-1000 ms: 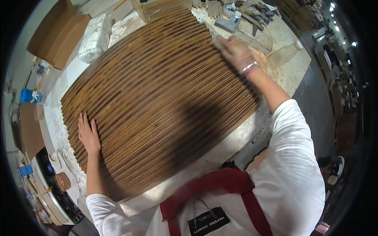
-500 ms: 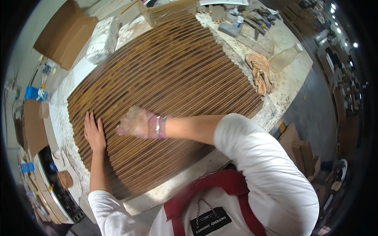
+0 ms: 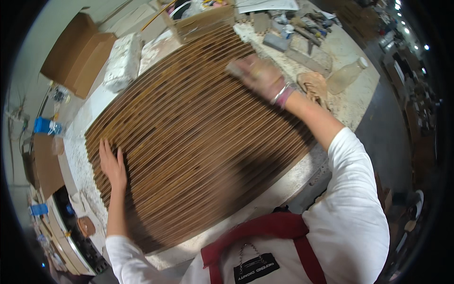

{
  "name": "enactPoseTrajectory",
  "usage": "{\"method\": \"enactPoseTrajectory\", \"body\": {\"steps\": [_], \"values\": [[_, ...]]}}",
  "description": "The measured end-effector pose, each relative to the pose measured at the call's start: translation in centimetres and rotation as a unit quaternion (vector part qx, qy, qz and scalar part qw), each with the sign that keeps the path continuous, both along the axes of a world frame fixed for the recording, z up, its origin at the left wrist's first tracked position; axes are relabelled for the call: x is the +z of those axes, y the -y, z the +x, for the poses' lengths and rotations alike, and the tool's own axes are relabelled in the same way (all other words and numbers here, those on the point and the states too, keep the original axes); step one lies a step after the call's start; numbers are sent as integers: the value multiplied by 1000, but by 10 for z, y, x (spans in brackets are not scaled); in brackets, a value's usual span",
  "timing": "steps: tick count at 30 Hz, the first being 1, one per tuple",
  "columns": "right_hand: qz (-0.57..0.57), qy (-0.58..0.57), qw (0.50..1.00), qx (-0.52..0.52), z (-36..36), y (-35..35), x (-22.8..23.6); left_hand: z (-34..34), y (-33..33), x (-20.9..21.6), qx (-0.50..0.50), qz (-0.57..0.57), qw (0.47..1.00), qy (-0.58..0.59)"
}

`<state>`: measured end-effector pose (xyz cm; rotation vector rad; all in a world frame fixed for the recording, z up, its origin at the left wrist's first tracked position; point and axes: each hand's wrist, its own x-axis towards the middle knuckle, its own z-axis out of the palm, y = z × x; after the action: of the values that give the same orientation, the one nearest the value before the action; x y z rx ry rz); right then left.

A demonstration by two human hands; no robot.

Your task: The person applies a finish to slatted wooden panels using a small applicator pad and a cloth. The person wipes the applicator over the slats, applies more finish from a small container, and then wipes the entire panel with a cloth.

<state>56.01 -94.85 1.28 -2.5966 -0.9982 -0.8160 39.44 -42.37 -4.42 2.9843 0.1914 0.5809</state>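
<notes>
A large brown ribbed wooden panel (image 3: pixel 179 128) lies across the worktable, its narrow ridges running lengthwise and dark patches showing in places. My left hand (image 3: pixel 113 168) is bare and rests flat on the panel's left part, fingers stretched out. Over the panel's far right end is my right hand (image 3: pixel 264 79), in a stained pinkish glove with a metal bracelet at the wrist. Its fingers are closed around a pale greyish edge, too blurred to name. Beside that wrist lies a crumpled peach cloth (image 3: pixel 314 86).
A cloudy plastic bottle (image 3: pixel 347 75), a grey block (image 3: pixel 276 41) and several hand tools (image 3: pixel 309 28) stand at the far right. Along the far side are a wooden box (image 3: pixel 201 28) of odds and ends, a white wrapped bundle (image 3: pixel 122 61) and an open cardboard box (image 3: pixel 78 57).
My right hand has swept from the left middle of the panel to its far right end, the arm stretching out. My left hand stays on the panel's left part.
</notes>
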Motion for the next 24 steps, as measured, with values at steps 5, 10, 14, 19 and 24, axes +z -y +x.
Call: {"method": "enactPoseTrajectory", "body": {"steps": [5, 10, 14, 19, 24], "values": [[19, -77, 972, 221, -85, -189, 12, 80, 27, -4, 70, 6, 995, -75], [-133, -153, 961, 188, -64, -210, 4, 75, 34, -3, 88, -1, 988, -125], [-77, -183, 972, -125, 28, -41, -7, 72, 35, -5, 89, 2, 990, -113], [67, -118, 978, -157, 59, 61, -22, 90, 50, -4, 85, 7, 988, -131], [-69, -193, 974, -95, 10, -49, 1, 71, 35, 1, 93, 2, 988, -127]]}}
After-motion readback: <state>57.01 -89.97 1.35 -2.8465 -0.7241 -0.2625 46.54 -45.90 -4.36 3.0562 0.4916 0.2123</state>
